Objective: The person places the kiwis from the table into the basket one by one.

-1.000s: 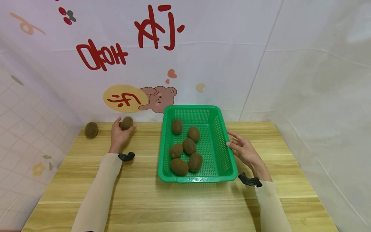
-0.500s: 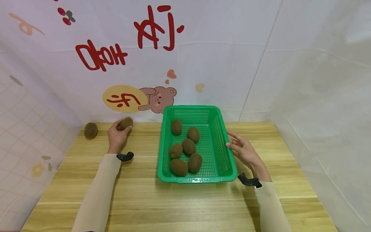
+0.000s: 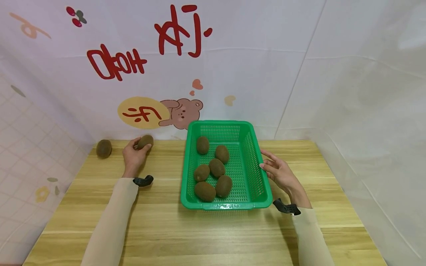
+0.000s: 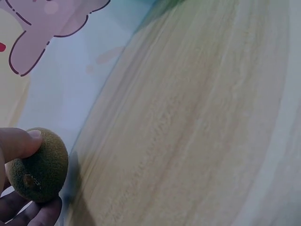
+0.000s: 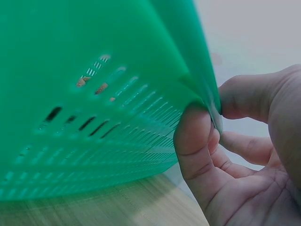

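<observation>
My left hand holds a brown kiwi near the table's back edge, left of the basket. In the left wrist view the thumb lies on top of that kiwi, with fingers beneath it. A green plastic basket stands mid-table with several kiwis inside, mostly toward its left half. At the basket's right side, my right hand pinches the rim. The right wrist view has the thumb and fingers on opposite faces of the basket's rim.
Another kiwi lies at the table's back left corner. A white printed cloth hangs right behind the wooden table, and pale walls close in both sides.
My left hand has closed its grip on the kiwi and shifted slightly left. The right hand and the basket stay where they were.
</observation>
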{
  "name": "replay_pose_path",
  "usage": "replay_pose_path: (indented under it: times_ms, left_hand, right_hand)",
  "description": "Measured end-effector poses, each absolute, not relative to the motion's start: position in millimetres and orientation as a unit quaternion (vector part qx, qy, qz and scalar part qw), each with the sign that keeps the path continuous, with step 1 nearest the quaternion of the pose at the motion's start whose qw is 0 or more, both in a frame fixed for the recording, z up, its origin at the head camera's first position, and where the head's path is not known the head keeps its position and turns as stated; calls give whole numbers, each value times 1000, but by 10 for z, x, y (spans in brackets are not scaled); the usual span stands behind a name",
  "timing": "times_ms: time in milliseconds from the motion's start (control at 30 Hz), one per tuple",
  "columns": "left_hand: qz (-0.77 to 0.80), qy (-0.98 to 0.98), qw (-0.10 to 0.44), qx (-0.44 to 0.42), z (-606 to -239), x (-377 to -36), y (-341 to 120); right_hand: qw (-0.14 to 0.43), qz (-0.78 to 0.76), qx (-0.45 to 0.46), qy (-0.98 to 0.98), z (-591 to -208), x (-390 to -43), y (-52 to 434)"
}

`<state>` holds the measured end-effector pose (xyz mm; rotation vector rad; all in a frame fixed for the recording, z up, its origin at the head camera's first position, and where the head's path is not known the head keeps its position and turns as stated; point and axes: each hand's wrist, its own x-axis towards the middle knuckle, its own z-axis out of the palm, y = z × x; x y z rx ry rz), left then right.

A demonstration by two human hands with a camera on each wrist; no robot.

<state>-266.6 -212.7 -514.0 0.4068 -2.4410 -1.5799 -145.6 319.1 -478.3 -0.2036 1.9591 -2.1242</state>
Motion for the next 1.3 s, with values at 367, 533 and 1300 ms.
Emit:
replay_pose_path:
  times_ms: [367,533,1300]
  left_hand:
    - [-551,-819,115,110,-5105,-2509,-2052]
    - [-560,-815,114,95,-5064,-2450,-1981]
    - [-586,-797,144,39,-4740,-2339,-1740]
  right_hand:
    - [130,-732,-53,667,-4755,-1390,3163]
    - [128,-740,-61,657,-4767,-1382,3156]
    - [126,-750,-54,646,-4782,-1499,3175]
